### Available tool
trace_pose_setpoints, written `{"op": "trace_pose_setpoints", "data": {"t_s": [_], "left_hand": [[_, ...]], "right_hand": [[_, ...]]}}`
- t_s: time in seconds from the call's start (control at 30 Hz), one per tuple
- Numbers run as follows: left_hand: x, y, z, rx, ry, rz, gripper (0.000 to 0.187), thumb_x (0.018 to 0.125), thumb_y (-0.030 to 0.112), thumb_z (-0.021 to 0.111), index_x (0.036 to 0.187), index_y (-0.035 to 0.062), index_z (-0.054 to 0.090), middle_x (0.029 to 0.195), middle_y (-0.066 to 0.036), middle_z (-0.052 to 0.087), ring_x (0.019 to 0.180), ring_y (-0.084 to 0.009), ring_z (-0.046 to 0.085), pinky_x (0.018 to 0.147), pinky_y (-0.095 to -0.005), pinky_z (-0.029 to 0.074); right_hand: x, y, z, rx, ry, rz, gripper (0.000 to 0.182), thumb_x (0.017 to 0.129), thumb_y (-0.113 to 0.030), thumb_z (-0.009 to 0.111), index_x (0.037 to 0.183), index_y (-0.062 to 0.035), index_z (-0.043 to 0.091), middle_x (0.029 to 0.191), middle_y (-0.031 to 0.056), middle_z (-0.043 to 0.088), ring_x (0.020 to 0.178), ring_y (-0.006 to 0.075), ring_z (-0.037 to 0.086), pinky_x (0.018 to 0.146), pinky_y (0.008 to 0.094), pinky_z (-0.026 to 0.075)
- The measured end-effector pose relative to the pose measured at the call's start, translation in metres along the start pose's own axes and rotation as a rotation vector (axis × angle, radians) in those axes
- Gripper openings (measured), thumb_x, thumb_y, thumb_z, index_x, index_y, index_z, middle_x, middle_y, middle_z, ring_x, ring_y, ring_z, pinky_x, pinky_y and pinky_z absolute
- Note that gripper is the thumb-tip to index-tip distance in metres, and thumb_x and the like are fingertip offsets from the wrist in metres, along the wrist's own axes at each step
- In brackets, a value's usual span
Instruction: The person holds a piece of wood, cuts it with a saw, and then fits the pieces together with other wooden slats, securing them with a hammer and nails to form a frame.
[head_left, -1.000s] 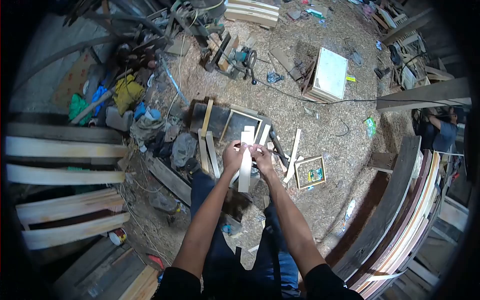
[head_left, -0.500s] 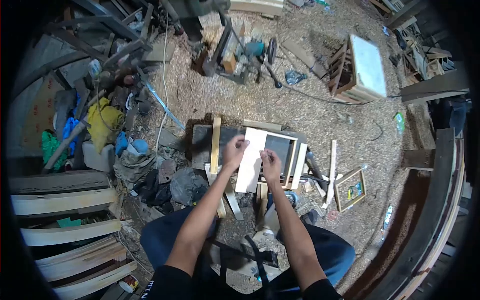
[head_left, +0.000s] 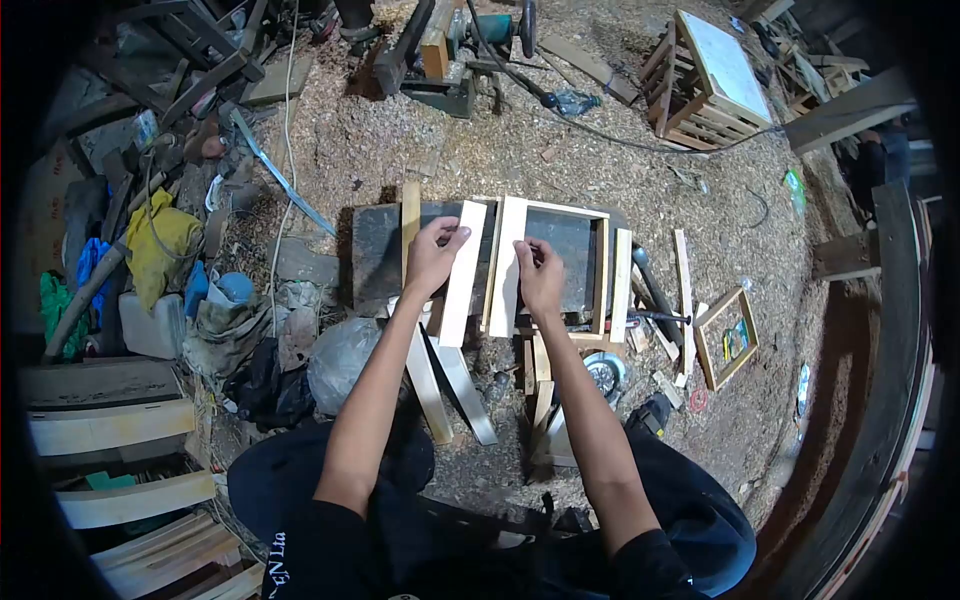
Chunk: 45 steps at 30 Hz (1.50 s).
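Observation:
Over a low dark work surface (head_left: 375,255), my left hand (head_left: 436,257) grips a pale wooden slat (head_left: 464,285) between thumb and fingers. A second pale slat (head_left: 508,280) is pinched in my right hand (head_left: 540,278), above the left side of a rectangular wooden frame (head_left: 602,270) lying on the surface. The two slats are apart, both roughly upright in the view. Left of my left hand lies a yellowish strip (head_left: 411,225). Another pale strip (head_left: 621,285) rests just right of the frame.
A small wooden frame (head_left: 748,345) and a long thin stick (head_left: 684,300) lie on the right. A machine with wood (head_left: 436,50) and a slatted crate (head_left: 705,95) stand farther off. Curved planks (head_left: 115,428), a yellow cloth (head_left: 160,245) and a jerrycan (head_left: 150,325) are left.
The pale wood between my hands now shows as two separate slats, one in each hand. My left hand has moved left, away from my right. The whole view has shifted.

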<state>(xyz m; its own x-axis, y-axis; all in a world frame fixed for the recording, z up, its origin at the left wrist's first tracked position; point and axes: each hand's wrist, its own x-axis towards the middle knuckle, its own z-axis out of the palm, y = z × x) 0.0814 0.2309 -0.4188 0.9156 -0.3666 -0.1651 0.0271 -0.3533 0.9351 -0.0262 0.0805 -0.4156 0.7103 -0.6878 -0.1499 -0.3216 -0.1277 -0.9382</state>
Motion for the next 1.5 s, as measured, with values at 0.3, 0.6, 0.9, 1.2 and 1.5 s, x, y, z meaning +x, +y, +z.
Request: {"op": "trace_pose_setpoints", "data": {"t_s": [0.3, 0.6, 0.9, 1.2, 1.5], "left_hand": [[0.000, -0.004, 0.013, -0.146, 0.157, 0.066, 0.040, 0.083, 0.032, 0.069, 0.108, 0.0012, 0.065, 0.087, -0.012, 0.070, 0.080, -0.0209, 0.067, 0.072, -0.0328, 0.051], [-0.012, -0.010, 0.010, -0.067, 0.028, -0.086, 0.042, 0.083, 0.036, 0.067, 0.112, 0.0065, 0.063, 0.097, -0.015, 0.071, 0.088, -0.0279, 0.068, 0.077, -0.0384, 0.051], [-0.017, -0.004, -0.005, -0.068, 0.032, -0.145, 0.047, 0.087, 0.033, 0.067, 0.119, -0.0004, 0.058, 0.099, -0.017, 0.069, 0.089, -0.0233, 0.067, 0.075, -0.0327, 0.052], [-0.014, -0.008, -0.004, -0.108, 0.037, -0.201, 0.045, 0.084, 0.040, 0.065, 0.116, 0.0088, 0.062, 0.100, -0.011, 0.070, 0.091, -0.0262, 0.067, 0.079, -0.0381, 0.051], [-0.015, -0.006, 0.000, -0.099, 0.011, -0.172, 0.047, 0.087, 0.033, 0.066, 0.118, -0.0006, 0.058, 0.100, -0.018, 0.069, 0.088, -0.0225, 0.067, 0.076, -0.0325, 0.052]], "right_hand": [[-0.021, 0.015, 0.009, 0.088, -0.070, 0.077, 0.046, 0.084, -0.018, 0.069, 0.124, 0.0020, 0.056, 0.087, 0.0188, 0.071, 0.076, 0.0191, 0.068, 0.066, 0.0305, 0.053], [-0.030, 0.006, 0.008, 0.052, -0.106, 0.042, 0.045, 0.090, -0.014, 0.064, 0.129, 0.0029, 0.050, 0.093, 0.0154, 0.069, 0.078, 0.0139, 0.065, 0.065, 0.0269, 0.051], [-0.030, 0.007, 0.010, 0.039, -0.134, 0.061, 0.047, 0.092, -0.020, 0.064, 0.130, 0.0037, 0.049, 0.085, 0.0103, 0.067, 0.069, 0.0093, 0.056, 0.058, 0.0246, 0.044], [-0.025, 0.019, 0.012, -0.065, -0.092, -0.053, 0.050, 0.092, -0.025, 0.063, 0.128, 0.0068, 0.050, 0.094, 0.0151, 0.067, 0.078, 0.0143, 0.059, 0.068, 0.0292, 0.048], [-0.031, 0.008, 0.014, -0.094, -0.065, -0.071, 0.046, 0.093, -0.021, 0.061, 0.127, 0.0074, 0.050, 0.082, 0.0111, 0.066, 0.068, 0.0100, 0.055, 0.059, 0.0272, 0.045]]}}
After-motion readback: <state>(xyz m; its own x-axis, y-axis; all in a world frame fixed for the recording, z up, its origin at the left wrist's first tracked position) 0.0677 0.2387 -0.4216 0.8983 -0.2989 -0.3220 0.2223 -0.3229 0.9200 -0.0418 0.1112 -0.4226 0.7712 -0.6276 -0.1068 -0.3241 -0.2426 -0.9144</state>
